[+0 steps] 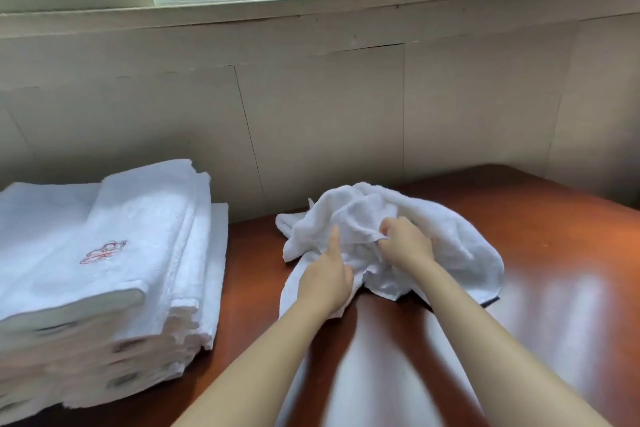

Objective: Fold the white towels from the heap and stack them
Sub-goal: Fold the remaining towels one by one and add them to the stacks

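A crumpled white towel (433,229) lies in a heap on the reddish-brown table (554,270), near the wall. My right hand (405,244) is closed on a fold at the middle of the towel. My left hand (325,276) rests on the towel's near left part, forefinger stretched out over the cloth, the other fingers curled on it. At the left stands a tall stack of folded white towels (104,270); the top one bears a red embroidered mark (104,252).
A beige panelled wall (329,114) runs right behind the table, with a window sill and windows above. The stack fills the table's left side up to the near edge. Polished table surface stretches to the right of the towel.
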Demonstrator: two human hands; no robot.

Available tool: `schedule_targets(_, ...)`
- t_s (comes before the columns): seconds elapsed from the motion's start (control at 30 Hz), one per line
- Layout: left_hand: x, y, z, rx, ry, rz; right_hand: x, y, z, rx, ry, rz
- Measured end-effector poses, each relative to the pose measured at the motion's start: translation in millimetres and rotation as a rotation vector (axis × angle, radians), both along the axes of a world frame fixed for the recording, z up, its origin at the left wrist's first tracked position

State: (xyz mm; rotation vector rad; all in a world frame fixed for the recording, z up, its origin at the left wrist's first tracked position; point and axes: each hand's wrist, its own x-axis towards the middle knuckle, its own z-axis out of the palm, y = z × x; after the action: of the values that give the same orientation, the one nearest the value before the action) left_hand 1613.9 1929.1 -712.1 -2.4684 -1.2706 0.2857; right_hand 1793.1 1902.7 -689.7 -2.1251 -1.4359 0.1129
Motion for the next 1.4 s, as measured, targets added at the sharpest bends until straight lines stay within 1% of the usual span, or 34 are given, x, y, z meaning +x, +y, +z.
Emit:
schedule_targets(0.03, -4, -3, 3, 0.081, 0.114, -0.04, -8, -6, 1, -0.022, 0.039, 0.053)
schedule_targets(0.07, -9, -7, 8, 0.112, 0.03, -0.051, -19, -14, 3, -0.042, 0.083, 0.114)
schedule_targets(0.1, -10, -12, 13, -0.015, -0.181, 0.016, -33, -25, 4, -0.048, 0.122, 0.169)
schedule_targets(0.13, -10, -22, 18, -0.192, -0.553, 0.024, -49, -37, 7, -0.043, 0.137, 0.218)
schedule_targets(0.17, -14, -35, 24, -0.331, -0.776, 0.03, -65, -49, 9, -0.029, 0.134, 0.261)
schedule_targets(0.2, -19, -43, 24, -0.363, -0.861, 0.076, -81, -63, 12, -0.017, 0.138, 0.297)
schedule_targets(0.23, -27, -52, 24, -0.405, -0.853, 0.07, -95, -75, 16, -0.006, 0.171, 0.332)
schedule_targets(0.3, -55, -74, 26, -0.369, -0.753, 0.055, -116, -100, 22, -0.001, 0.311, 0.419)
schedule_targets(0.33, -72, -84, 26, -0.35, -0.733, 0.062, -125, -113, 25, -0.038, 0.373, 0.463)
schedule_targets(0.37, -89, -95, 25, -0.374, -0.721, 0.075, -135, -125, 27, -0.1, 0.398, 0.502)
schedule_targets(0.4, -105, -104, 21, -0.408, -0.709, 0.074, -146, -136, 29, -0.177, 0.374, 0.535)
schedule_targets(0.5, -149, -138, 15, -0.502, -0.609, 0.043, -177, -165, 32, -0.383, 0.141, 0.645)
schedule_targets(0.57, -178, -163, 15, -0.453, -0.543, 0.031, -198, -182, 32, -0.469, 0.052, 0.709)
schedule_targets(0.63, -203, -179, 18, -0.252, -0.562, -0.11, -221, -196, 31, -0.507, 0.054, 0.751)
schedule_targets(0.67, -214, -189, 24, -0.209, -0.554, -0.174, -233, -202, 30, -0.512, 0.063, 0.774)
schedule_targets(0.7, -223, -195, 25, -0.11, -0.494, -0.238, -243, -208, 29, -0.517, 0.075, 0.799)
schedule_targets(0.73, -231, -200, 27, -0.175, -0.455, -0.207, -251, -213, 29, -0.532, 0.101, 0.827)
schedule_targets(0.77, -239, -203, 26, -0.196, -0.427, -0.168, -257, -217, 29, -0.557, 0.157, 0.86)
schedule_targets(0.8, -249, -206, 25, -0.244, -0.38, -0.071, -262, -221, 28, -0.579, 0.232, 0.887)
schedule_targets(0.83, -261, -207, 23, -0.269, -0.366, 0.004, -266, -224, 26, -0.567, 0.279, 0.891)
schedule_targets(0.87, -274, -208, 21, -0.281, -0.376, 0.065, -268, -226, 21, -0.504, 0.282, 0.862)
schedule_targets(0.93, -301, -215, 17, -0.306, -0.453, 0.143, -267, -226, 7, -0.281, 0.162, 0.7)
schedule_targets(1.0, -328, -222, 9, -0.257, -0.547, 0.178, -258, -224, -6, -0.139, -0.045, 0.552)
schedule_targets(1.03, -341, -227, 2, -0.203, -0.625, 0.184, -252, -223, -11, -0.141, -0.143, 0.525)
schedule_targets(1.1, -363, -238, -9, -0.123, -0.806, 0.216, -239, -220, -16, -0.255, -0.298, 0.498)
schedule_targets(1.17, -381, -245, -20, -0.059, -0.937, 0.244, -236, -220, -20, -0.341, -0.359, 0.5)
schedule_targets(1.23, -393, -250, -19, -0.037, -0.938, 0.292, -241, -223, -22, -0.344, -0.411, 0.498)
schedule_targets(1.3, -401, -253, -12, -0.035, -0.845, 0.341, -249, -227, -23, -0.306, -0.454, 0.504)
schedule_targets(1.4, -409, -258, 0, -0.032, -0.73, 0.395, -258, -232, -21, -0.208, -0.461, 0.519)
